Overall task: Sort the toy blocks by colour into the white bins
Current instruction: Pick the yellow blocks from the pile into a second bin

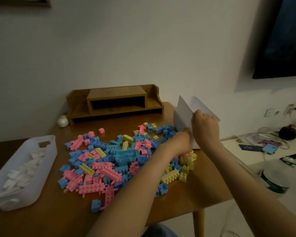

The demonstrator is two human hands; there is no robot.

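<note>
Wooden table (pixel 207 187); white bin (pixel 183 113) tilted on edge beside block pile (pixel 109 159), right hand (pixel 205 129) curled on rim; left hand (pixel 181 142) unreadable

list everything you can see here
toy blocks: many, pink, blue and yellow, piled loose mid-table
left bin: one, white, table's left edge, holds white pieces
tilted bin: one, white, table's right edge, tipped up
table: one, brown wood
desk shelf: one, brown wood, back of table
small jar: one, whitish, left of the shelf
screen: one, black, wall at upper right
cables: several, pale, low white surface at right
left hand: low by the tilted bin, fingers hidden
right hand: grips the tilted bin's rim
</note>
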